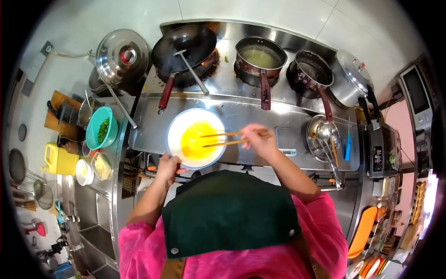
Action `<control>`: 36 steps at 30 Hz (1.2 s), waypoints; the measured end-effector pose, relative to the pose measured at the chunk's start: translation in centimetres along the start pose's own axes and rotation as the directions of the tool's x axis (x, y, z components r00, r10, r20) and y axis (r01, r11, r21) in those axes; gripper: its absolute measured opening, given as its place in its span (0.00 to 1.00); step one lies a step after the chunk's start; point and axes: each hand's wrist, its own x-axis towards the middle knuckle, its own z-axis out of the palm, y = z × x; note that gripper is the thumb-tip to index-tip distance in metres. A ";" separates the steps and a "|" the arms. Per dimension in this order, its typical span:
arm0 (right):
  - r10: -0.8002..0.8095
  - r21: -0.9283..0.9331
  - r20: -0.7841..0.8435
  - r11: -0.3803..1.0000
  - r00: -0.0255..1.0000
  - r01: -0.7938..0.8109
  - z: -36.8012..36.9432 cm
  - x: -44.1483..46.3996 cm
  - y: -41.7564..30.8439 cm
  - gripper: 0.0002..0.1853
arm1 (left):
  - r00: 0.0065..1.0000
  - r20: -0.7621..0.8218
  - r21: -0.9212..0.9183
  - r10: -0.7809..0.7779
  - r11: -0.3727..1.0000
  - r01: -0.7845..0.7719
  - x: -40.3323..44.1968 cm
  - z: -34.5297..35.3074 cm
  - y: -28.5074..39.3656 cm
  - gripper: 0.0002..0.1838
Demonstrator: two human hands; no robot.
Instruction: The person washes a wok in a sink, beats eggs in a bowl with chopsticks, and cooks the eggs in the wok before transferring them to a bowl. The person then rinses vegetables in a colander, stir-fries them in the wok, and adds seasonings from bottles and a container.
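Observation:
My left hand [169, 168] grips the rim of a white bowl [175, 128] with a blue edge, at its lower left. Yellow beaten egg [193, 139] lies in the bowl. Closed around a pair of wooden chopsticks [234, 138], my right hand [258, 140] is to the right of the bowl. The chopstick tips reach over the rim into the egg. Behind the bowl, a black wok [173, 49] with a red handle sits on the stove, and a metal spatula [191, 72] rests in it.
Two saucepans [265, 88] [325, 103] stand on the stove, handles toward me. A pressure cooker [349, 74] is at the right, a lidded steel pot [121, 56] at the left. A teal basin [95, 122] holds chopped greens. A metal bowl [312, 148] with ladles sits on the right counter.

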 end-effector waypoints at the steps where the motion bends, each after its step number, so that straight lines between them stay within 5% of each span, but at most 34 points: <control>1: 0.043 0.135 -0.142 0.990 0.989 -0.024 -0.6 0.6 -0.1 0.08 | 0.999 -0.045 -0.018 0.008 1.000 -0.009 -0.5 -0.2 -0.1 0.21; 5: 0.005 0.207 -0.059 0.978 0.998 0.007 -0.8 1.0 0.5 0.09 | 0.993 -0.112 -0.065 0.034 0.997 -0.041 -0.9 -2.2 -0.9 0.21; 9: -0.084 0.075 -0.002 0.994 0.996 0.084 -0.4 2.1 1.1 0.09 | 0.979 -0.197 -0.138 0.047 0.988 -0.075 -1.9 -3.0 -0.9 0.20; 10: -0.240 0.123 -0.063 0.962 0.969 0.246 -1.0 2.7 0.0 0.10 | 0.973 -0.226 -0.147 0.036 0.987 -0.071 -2.1 -3.3 -0.7 0.20; 11: -0.225 0.079 -0.207 0.966 0.952 0.246 -1.8 3.7 -1.9 0.11 | 0.967 -0.256 -0.159 0.018 0.986 -0.060 -2.4 -3.6 -0.8 0.20; 12: -0.383 -0.086 -0.307 0.923 0.871 0.376 -2.6 4.8 -4.2 0.13 | 0.967 -0.253 -0.183 0.035 0.980 -0.084 -1.8 -4.7 -1.6 0.20; 13: -0.330 0.032 -0.384 0.928 0.862 0.370 -4.6 7.0 -5.2 0.14 | 0.962 -0.272 -0.194 0.033 0.977 -0.088 -1.9 -5.0 -1.6 0.20; 15: -0.415 -0.032 -0.485 0.888 0.770 0.458 -8.9 11.2 -5.9 0.11 | 0.942 -0.336 -0.173 0.011 0.982 -0.073 -2.0 -5.7 -1.2 0.20; 19: -0.157 0.099 -0.583 0.960 0.797 0.261 -17.7 19.7 -1.4 0.12 | 0.915 -0.398 -0.229 0.063 0.959 -0.166 -0.1 -8.3 -2.8 0.19; 22: 0.107 0.319 -0.403 0.947 0.909 0.030 -20.9 22.3 1.2 0.18 | 0.902 -0.431 -0.279 0.027 0.946 -0.161 1.7 -9.9 -3.2 0.17; 25: 0.225 0.156 -0.619 0.974 0.752 -0.162 -18.2 20.2 -1.7 0.24 | 0.894 -0.449 -0.357 0.007 0.915 -0.187 3.9 -11.3 -3.4 0.16; 26: -0.237 -0.415 -0.761 0.893 0.604 -0.174 -19.1 20.3 -1.0 0.26 | 0.901 -0.433 -0.347 0.008 0.922 -0.174 4.8 -12.1 -3.6 0.16; 27: -0.683 -0.818 -0.575 0.495 0.451 -0.293 -19.7 20.6 -0.4 0.27 | 0.904 -0.427 -0.380 0.006 0.906 -0.186 5.6 -12.6 -3.6 0.16; 28: -0.837 -0.930 -0.367 0.344 0.405 -0.132 -16.3 19.3 -2.6 0.28 | 0.913 -0.409 -0.378 0.009 0.909 -0.178 6.6 -13.2 -3.7 0.16; 29: -0.826 -0.931 -0.314 0.365 0.468 0.019 -14.6 20.1 -2.9 0.22 | 0.922 -0.387 -0.373 0.012 0.912 -0.169 7.5 -13.9 -3.8 0.16; 31: -0.604 -0.752 -0.216 0.604 0.767 0.264 -6.9 20.3 -3.6 0.15 | 0.938 -0.346 -0.383 0.021 0.910 -0.161 8.6 -14.7 -3.1 0.17; 32: -0.471 -0.786 -0.148 0.589 0.870 0.185 -3.0 20.7 -3.3 0.12 | 0.948 -0.319 -0.368 0.017 0.919 -0.140 9.1 -15.1 -2.9 0.17; 33: -0.448 -0.857 0.053 0.438 0.892 0.271 1.2 20.6 -3.6 0.13 | 0.957 -0.289 -0.353 0.015 0.928 -0.122 9.6 -15.6 -2.6 0.18; 34: -0.281 -0.868 0.003 0.475 0.960 0.142 4.4 21.5 -2.3 0.14 | 0.961 -0.274 -0.340 0.021 0.933 -0.118 11.0 -16.3 -3.2 0.19; 36: 0.004 -0.981 0.075 0.179 0.997 0.073 11.3 21.5 -2.8 0.21 | 0.985 -0.173 -0.354 0.014 0.932 -0.076 11.7 -17.4 -2.7 0.21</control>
